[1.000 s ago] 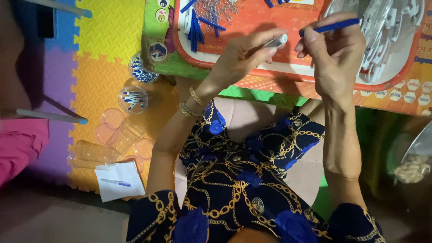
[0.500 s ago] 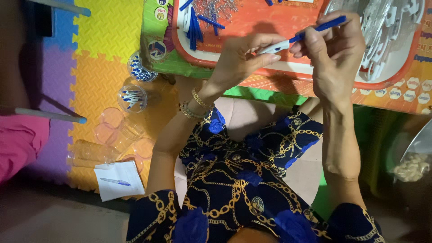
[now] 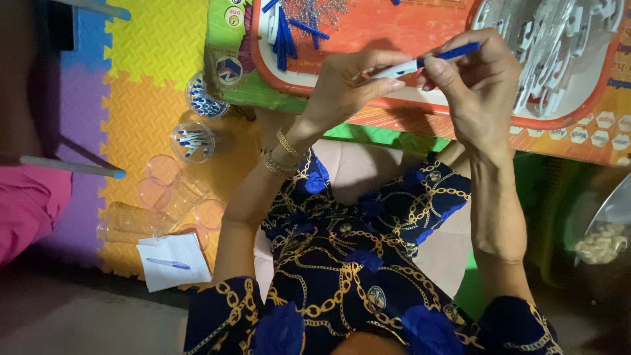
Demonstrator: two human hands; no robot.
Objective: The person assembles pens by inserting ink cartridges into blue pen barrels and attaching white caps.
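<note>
The left hand [image 3: 348,85] is gripping the white pen barrel [image 3: 397,69], fingers closed around it with the thumb pressing along its underside. The right hand [image 3: 476,89] is pinching the blue pen part [image 3: 453,51] between thumb and forefinger, the remaining fingers curling beneath. The two parts are meeting end to end between the hands — whether they are fully seated cannot be told. Both hands are working above the near edge of the orange tray [image 3: 394,29], which is resting on a low table with a printed green and orange top [image 3: 227,72].

Toward the far left corner of the tray, a bundle of blue pen pieces [image 3: 284,33] is lying beside a scatter of small metal springs [image 3: 319,10]. At the right end of the tray, a heap of white plastic pieces [image 3: 559,46] is filling the area up to the rim.

On the foam floor mat [image 3: 141,98], just off the table's left edge, two clear cups are standing — the upper cup [image 3: 204,98] and the lower cup [image 3: 192,141] — each holding small blue and white parts. Near the mat's near edge, empty clear cups [image 3: 148,210] are lying on their sides, touching one another. A white sheet of paper [image 3: 172,260] is lying at that edge with a blue pen [image 3: 167,263] on it.

At the right border of the view, a metal bowl [image 3: 614,210] is holding pale pieces [image 3: 601,242], too blurred to identify.
</note>
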